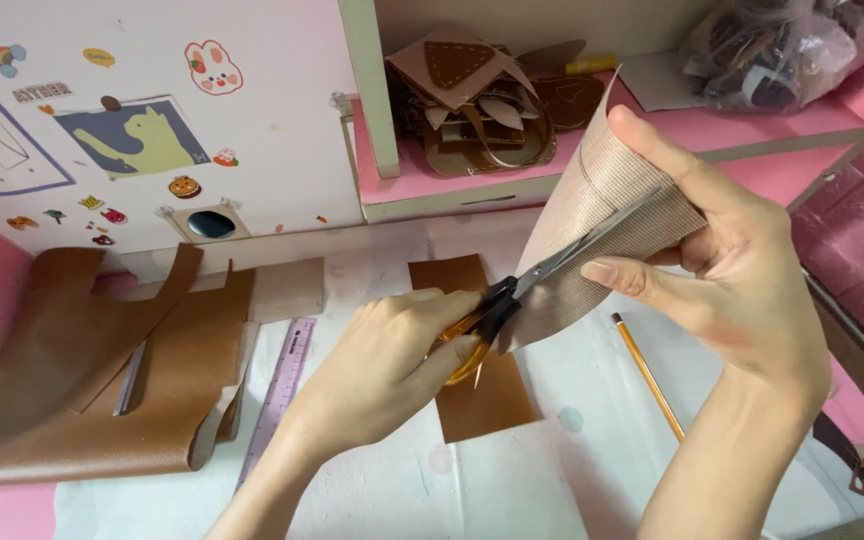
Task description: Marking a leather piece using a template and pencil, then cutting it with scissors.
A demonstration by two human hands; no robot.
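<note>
Head view shows my left hand closed on the orange-handled scissors, blades part-way into a tan leather piece. My right hand pinches that piece, holding it upright above the surface.

Risk, as I judge it: the right fingers lie just beside the blades, so a slip could nick them; the unsupported piece could flex and pull the cut off its marked line.

Pose: left wrist angled inward, right forearm raised. A brown strip, pencil and ruler lie below.
</note>
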